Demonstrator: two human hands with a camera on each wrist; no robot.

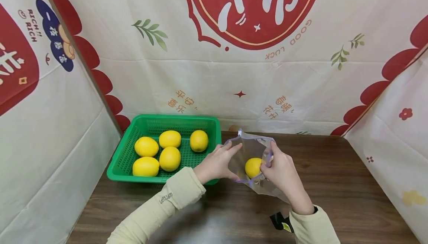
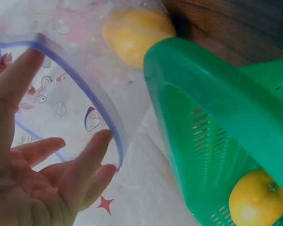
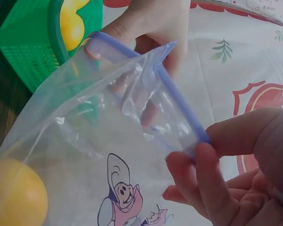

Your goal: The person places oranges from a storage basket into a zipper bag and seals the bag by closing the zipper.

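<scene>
A clear zip bag (image 1: 249, 148) with a purple edge and printed cartoon figures hangs with its mouth spread wide between both hands. Inside it lies one yellow lemon (image 1: 253, 167), also visible through the plastic in the right wrist view as a yellow lemon (image 3: 19, 193). My left hand (image 1: 219, 162) has its fingers spread apart, with the tips against the bag's rim. My right hand (image 1: 282, 171) pinches the opposite part of the rim between thumb and fingers; in the right wrist view this right hand (image 3: 245, 174) grips the purple edge.
Left of the bag, a green plastic basket (image 1: 115, 169) holds several lemons (image 1: 169, 158); its end wall is close beside the left hand. A black strap-like item (image 1: 277, 221) is near the right sleeve. Printed cloth walls (image 1: 214, 84) enclose the back and sides of the wooden table (image 1: 337, 184).
</scene>
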